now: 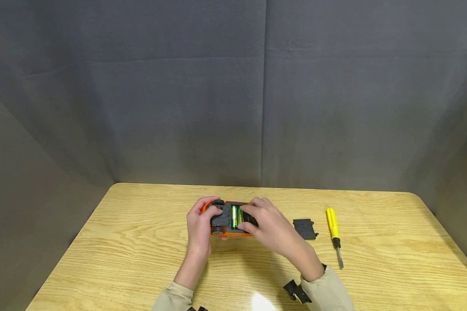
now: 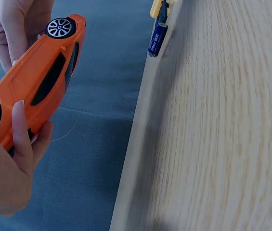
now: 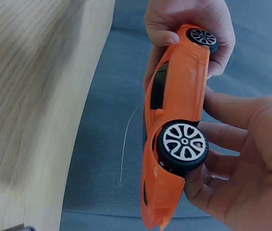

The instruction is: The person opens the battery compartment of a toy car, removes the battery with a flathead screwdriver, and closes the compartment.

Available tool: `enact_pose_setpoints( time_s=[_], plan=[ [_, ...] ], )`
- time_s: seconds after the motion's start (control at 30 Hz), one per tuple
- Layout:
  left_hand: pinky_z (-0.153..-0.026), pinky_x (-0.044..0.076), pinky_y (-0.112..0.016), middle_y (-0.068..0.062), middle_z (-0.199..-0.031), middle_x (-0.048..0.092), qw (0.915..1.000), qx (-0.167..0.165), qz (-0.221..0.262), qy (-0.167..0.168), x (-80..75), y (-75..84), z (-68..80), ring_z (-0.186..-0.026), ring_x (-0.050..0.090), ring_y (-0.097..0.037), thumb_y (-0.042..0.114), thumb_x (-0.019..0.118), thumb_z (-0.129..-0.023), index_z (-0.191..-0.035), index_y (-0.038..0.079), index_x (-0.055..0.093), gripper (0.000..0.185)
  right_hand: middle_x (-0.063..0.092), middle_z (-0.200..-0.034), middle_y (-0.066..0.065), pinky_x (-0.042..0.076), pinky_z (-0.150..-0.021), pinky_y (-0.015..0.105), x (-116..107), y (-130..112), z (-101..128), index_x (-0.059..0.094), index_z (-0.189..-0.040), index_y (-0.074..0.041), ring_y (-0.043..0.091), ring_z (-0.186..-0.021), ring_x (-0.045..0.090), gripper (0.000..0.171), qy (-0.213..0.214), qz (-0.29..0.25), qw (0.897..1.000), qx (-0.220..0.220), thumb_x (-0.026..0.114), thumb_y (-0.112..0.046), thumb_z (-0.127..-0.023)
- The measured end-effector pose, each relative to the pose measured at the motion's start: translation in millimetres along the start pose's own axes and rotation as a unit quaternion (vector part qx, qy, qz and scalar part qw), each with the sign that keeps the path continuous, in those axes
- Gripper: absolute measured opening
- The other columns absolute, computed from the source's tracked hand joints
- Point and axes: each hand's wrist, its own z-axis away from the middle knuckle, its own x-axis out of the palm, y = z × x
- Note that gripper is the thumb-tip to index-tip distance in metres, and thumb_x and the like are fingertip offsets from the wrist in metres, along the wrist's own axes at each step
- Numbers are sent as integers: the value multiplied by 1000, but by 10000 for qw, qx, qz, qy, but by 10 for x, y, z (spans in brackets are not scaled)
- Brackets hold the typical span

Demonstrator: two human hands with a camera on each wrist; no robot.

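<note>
Head view: toy car (image 1: pixel 223 220) between both hands (image 1: pixel 199 222) (image 1: pixel 271 225).

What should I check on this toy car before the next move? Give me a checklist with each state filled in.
1. Toy car held underside up: ok, gripped by the left hand.
2. Battery nearer the left hand lying in the underside: ok.
3. Second battery free of the right hand: not ok, its fingers are on it.
4. Battery polarity: cannot tell, markings too small.
5. Black cover at hand: ok, off the car, on the table.
6. Screwdriver at hand: ok, lying right of the cover.
</note>
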Motion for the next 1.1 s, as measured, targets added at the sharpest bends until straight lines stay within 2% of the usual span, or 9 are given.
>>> enact_pose_setpoints(
  time_s=[0.27, 0.53, 0.77, 1.1],
  plan=[
    [-33, 49, -29, -16, -101, 62, 9999, -25, -100, -20, 14, -11, 6, -63, 65, -23, 1, 61, -81, -113, -2, 69, 33, 67, -104, 6, 55, -75, 33, -17, 45, -2, 73, -114, 0, 19, -88, 60, 31, -178, -435, 9987, 215, 82, -16, -89],
    [-33, 49, -30, -17, -104, 62, 9998, -48, -195, -38, 28, -21, 24, -66, 65, -25, 2, 62, -81, -111, 1, 72, 32, 66, -98, 2, 53, -69, 27, -17, 100, -6, 73, -105, -3, 13, -81, 59, 23, -195, -783, 9962, 312, 83, -14, -87],
    [-33, 49, -31, -17, -103, 63, 9997, -58, -223, -12, 39, -39, 38, -67, 66, -25, 1, 63, -78, -110, 1, 73, 34, 63, -87, -2, 50, -62, 24, 46, 101, 1, 72, -95, -6, 8, -72, 57, 5, 158, -866, 9953, 400, 76, -7, -92],
    [-32, 48, -31, -16, -103, 64, 9996, 4, -270, 3, 69, -33, 37, -70, 65, -24, 1, 64, -76, -109, 1, 74, 35, 60, -76, -6, 45, -57, 27, 99, 82, -11, 69, -83, -11, 8, -63, 52, 14, 675, -737, 9922, 746, 77, -2, -90]
  ],
)
